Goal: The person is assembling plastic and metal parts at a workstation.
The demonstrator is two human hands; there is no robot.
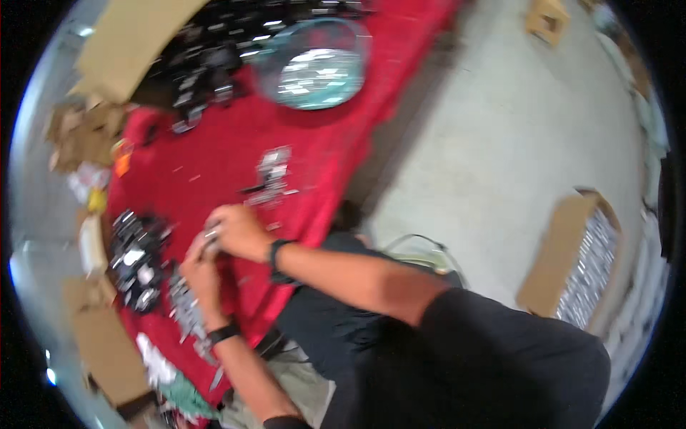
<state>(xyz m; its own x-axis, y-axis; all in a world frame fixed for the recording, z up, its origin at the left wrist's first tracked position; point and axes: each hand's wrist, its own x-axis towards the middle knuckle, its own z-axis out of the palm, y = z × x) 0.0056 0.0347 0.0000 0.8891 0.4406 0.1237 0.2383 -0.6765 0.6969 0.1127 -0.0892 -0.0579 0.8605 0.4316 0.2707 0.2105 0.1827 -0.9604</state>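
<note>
Over the red cloth, my left hand [201, 270] and my right hand [241, 230] meet with their fingers closed together. A small shiny bit shows between the fingertips, too blurred to name. Just beyond the right hand lies a loose cluster of small silvery pieces [274, 171]. Beside the left wrist is a strip of grey metallic pieces [187, 311]. Left of it sits a heap of glossy black parts [137, 261]. Dark bands circle both wrists.
A clear round bowl [314, 68] of shiny pieces stands on the red-covered table [229, 136], near a large black pile [214, 53] and a cardboard flap [132, 43]. An open carton [547, 261] of silvery items sits on the floor at right. More cardboard boxes [103, 343] line the left.
</note>
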